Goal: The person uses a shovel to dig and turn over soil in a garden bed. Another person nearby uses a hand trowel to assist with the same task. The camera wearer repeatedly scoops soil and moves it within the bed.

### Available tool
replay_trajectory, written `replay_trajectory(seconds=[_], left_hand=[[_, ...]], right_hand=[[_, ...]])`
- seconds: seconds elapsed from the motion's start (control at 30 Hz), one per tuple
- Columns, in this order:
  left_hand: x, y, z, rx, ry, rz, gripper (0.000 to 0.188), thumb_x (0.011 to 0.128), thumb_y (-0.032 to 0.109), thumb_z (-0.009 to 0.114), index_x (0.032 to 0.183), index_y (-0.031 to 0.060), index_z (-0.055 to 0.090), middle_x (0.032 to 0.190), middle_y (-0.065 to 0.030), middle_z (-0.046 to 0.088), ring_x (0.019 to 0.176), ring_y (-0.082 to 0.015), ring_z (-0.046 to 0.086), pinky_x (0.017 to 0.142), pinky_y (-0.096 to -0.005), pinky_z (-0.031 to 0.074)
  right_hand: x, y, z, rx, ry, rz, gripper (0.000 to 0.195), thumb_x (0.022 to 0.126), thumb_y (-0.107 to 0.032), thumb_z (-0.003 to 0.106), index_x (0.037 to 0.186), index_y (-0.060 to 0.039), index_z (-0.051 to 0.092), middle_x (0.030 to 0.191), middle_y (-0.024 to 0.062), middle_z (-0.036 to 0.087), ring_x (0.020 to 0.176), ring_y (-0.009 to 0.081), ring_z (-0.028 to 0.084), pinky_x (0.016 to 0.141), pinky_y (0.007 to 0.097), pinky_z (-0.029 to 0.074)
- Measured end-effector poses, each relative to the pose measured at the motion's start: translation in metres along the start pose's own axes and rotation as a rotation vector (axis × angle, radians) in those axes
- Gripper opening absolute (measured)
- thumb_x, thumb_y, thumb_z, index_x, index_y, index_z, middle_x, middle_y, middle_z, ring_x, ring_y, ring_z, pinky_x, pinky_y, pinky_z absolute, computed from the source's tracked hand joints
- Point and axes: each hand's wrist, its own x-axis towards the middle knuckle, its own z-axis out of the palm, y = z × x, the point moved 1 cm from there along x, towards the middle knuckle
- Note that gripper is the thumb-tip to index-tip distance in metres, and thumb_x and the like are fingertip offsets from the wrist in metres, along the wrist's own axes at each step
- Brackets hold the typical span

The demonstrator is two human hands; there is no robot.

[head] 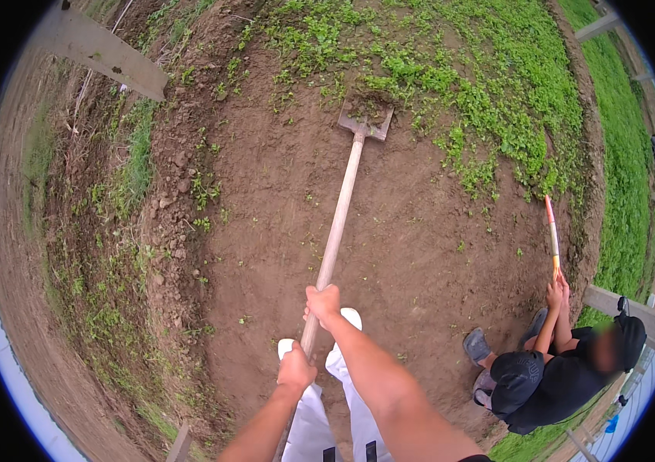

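Observation:
Both of my hands grip the long wooden handle (pixel 340 219) of a square-bladed shovel. My right hand (pixel 323 304) is closed around it farther forward. My left hand (pixel 297 368) holds it lower down, nearer my body. Ahead of me the metal shovel blade (pixel 382 127) rests at the edge of the green plants (pixel 420 75), with soil and some uprooted greens (pixel 367 107) on it. Bare brown soil (pixel 269 231) stretches from my white shoes (pixel 351 317) to the blade.
At the right a person (pixel 558 375) in dark clothes holds a tool with a coloured handle (pixel 553 237) towards the plants. A ridge of clods (pixel 174 202) borders the bed at left. Concrete posts (pixel 113 58) stand at upper left and along the right side (pixel 631 315).

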Motion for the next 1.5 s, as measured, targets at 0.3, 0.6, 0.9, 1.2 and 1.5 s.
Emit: replay_trajectory(seconds=[0.3, 0.6, 0.9, 1.2, 1.5], left_hand=[[0.045, 0.135, -0.071, -0.069, 0.034, 0.079, 0.042, 0.078, 0.02, 0.067, 0.106, -0.0041, 0.048, 0.094, -0.0284, 0.061, 0.094, -0.0397, 0.06, 0.079, -0.0455, 0.05], [0.04, -0.01, -0.017, 0.073, 0.09, 0.001, 0.034, 0.074, 0.016, 0.066, 0.1, 0.0031, 0.048, 0.088, -0.0248, 0.063, 0.087, -0.0413, 0.061, 0.078, -0.0477, 0.051], [-0.139, -0.19, 0.033, 0.097, -0.076, -0.235, 0.036, 0.071, 0.023, 0.066, 0.096, 0.0028, 0.049, 0.081, -0.0259, 0.062, 0.082, -0.0428, 0.061, 0.074, -0.0476, 0.05], [-0.265, -0.297, 0.066, 0.068, -0.209, -0.203, 0.036, 0.083, 0.028, 0.053, 0.109, 0.0027, 0.051, 0.074, -0.0258, 0.059, 0.065, -0.0418, 0.057, 0.055, -0.0494, 0.043], [-0.338, -0.379, 0.092, -0.075, 0.091, -0.062, 0.034, 0.082, 0.021, 0.054, 0.111, 0.002, 0.055, 0.077, -0.0194, 0.062, 0.064, -0.0377, 0.058, 0.059, -0.0494, 0.047]], right_hand=[[0.018, -0.156, -0.023, -0.257, 0.025, -0.206, 0.029, 0.088, -0.026, 0.056, 0.085, 0.0014, 0.048, 0.069, 0.0092, 0.053, 0.056, 0.0198, 0.058, 0.05, 0.0375, 0.053], [-0.01, 0.045, -0.087, -0.174, -0.079, 0.079, 0.034, 0.091, -0.034, 0.051, 0.088, -0.0003, 0.052, 0.075, 0.0107, 0.061, 0.06, 0.0205, 0.064, 0.053, 0.0315, 0.056], [-0.084, 0.177, -0.076, -0.115, -0.208, 0.454, 0.048, 0.086, -0.042, 0.059, 0.106, 0.001, 0.048, 0.098, 0.017, 0.055, 0.089, 0.0286, 0.061, 0.076, 0.0387, 0.055], [-0.112, 0.246, 0.009, 0.294, -0.25, 0.514, 0.022, 0.087, -0.016, 0.059, 0.102, -0.0053, 0.046, 0.082, 0.0101, 0.053, 0.071, 0.0253, 0.058, 0.068, 0.0399, 0.052], [-0.188, 0.322, 0.086, -0.041, -0.184, 0.292, 0.024, 0.084, -0.008, 0.06, 0.093, -0.0017, 0.038, 0.072, 0.0076, 0.049, 0.056, 0.0181, 0.053, 0.049, 0.0338, 0.048]])
